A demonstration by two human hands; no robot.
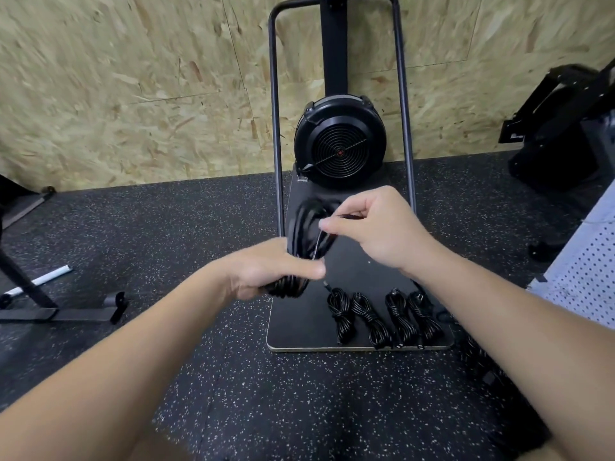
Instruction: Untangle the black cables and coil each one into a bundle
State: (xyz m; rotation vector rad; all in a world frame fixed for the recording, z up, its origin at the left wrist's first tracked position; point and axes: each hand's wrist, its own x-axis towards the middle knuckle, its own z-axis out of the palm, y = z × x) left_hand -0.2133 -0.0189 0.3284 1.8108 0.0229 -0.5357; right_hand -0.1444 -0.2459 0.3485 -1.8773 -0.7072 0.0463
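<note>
My left hand (276, 269) grips a coil of black cable (307, 227) around its middle; the loops stick up above my fist and bulge out below it. My right hand (376, 227) pinches the loose end of that cable just above and to the right of the coil, with a short strand running down to my left hand. Several finished black cable bundles (382, 316) lie side by side on the front right of a black board (299, 334). More loose black cable (479, 361) lies on the floor under my right forearm.
The board is the base of a machine with a black fan wheel (339, 146) and a metal frame (276, 128) against a chipboard wall. A black stand (33, 294) lies at left, black equipment (565, 128) at right, a white perforated panel (585, 277) at far right.
</note>
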